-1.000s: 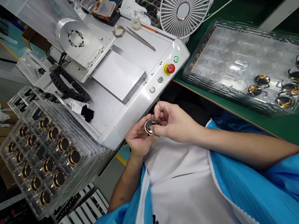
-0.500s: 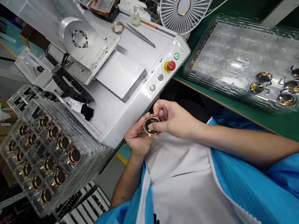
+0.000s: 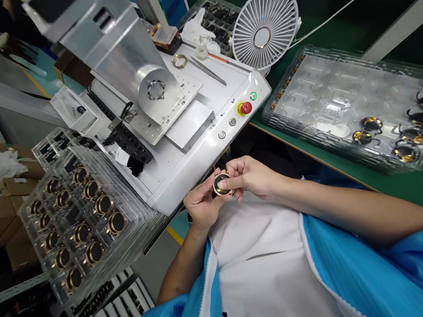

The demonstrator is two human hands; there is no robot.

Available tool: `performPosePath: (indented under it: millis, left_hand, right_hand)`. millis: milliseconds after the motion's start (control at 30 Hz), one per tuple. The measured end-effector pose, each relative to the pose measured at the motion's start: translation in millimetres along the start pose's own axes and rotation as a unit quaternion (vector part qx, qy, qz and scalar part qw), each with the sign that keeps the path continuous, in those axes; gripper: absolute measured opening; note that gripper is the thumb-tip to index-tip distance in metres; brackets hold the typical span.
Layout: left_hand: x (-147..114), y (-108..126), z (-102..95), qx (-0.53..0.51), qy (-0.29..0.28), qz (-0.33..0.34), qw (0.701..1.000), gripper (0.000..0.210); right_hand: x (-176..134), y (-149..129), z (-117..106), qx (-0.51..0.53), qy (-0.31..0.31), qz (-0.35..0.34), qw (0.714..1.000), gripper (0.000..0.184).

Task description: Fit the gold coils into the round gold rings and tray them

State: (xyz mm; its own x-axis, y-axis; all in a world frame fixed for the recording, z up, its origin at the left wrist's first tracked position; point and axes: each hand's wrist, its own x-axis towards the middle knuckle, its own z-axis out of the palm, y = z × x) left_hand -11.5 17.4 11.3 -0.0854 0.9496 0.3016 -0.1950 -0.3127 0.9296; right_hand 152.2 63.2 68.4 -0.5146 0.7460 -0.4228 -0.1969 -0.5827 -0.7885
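Observation:
A round watch case (image 3: 221,186) with a gold rim and a black face is held between my two hands, in front of the machine's front edge. My left hand (image 3: 203,201) grips its rim from the left, fingers closed around it. From the right, my right hand (image 3: 251,176) is closed on the case too, its thumb lying across the black face and its other fingers curled at the rim. A small yellowish patch shows on the face; the underside is hidden by my fingers.
A white machine (image 3: 203,154) with a metal fixture (image 3: 157,90) and a red emergency button (image 3: 246,107) stands ahead. Stacked trays (image 3: 103,257) of watch cases are at left. Clear trays (image 3: 316,96) with black-and-gold parts lie at right, near a fan (image 3: 263,36). Tweezers (image 3: 209,70) rest on the machine.
The view has shifted, so most things appear lower. The metal fixture has moved forward over the machine's flat plate. Both hands keep the watch case, and my right thumb has shifted on its face.

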Motion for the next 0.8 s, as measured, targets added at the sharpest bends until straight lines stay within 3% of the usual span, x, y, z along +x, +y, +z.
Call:
performPosePath:
  millis: [167, 300, 367, 567, 700, 800]
  left_hand:
    - [2, 5, 4.9, -0.028, 0.091, -0.040, 0.995, 0.046]
    - [6, 19, 4.5, -0.085, 0.073, -0.085, 0.990, 0.037]
    - [7, 24, 1.8, -0.085, 0.051, -0.109, 0.989, 0.035]
    - [7, 21, -3.7, 0.029, 0.057, -0.047, 0.997, 0.068]
    - [6, 22, -1.4, 0.143, 0.055, 0.028, 0.988, 0.073]
    - [5, 26, 2.2, 0.216, 0.039, 0.054, 0.974, 0.079]
  right_hand:
    - [18, -28, -4, -0.114, 0.004, 0.003, 0.993, 0.056]
    - [50, -67, -21, -0.109, 0.150, -0.060, 0.981, 0.041]
    - [66, -82, -28, -0.095, 0.193, -0.075, 0.974, 0.033]
    - [84, -90, -27, -0.106, 0.205, -0.127, 0.965, 0.034]
    - [53, -77, -19, -0.113, 0.133, -0.173, 0.969, 0.041]
    - [21, -61, -12, -0.159, 0.024, -0.116, 0.980, 0.046]
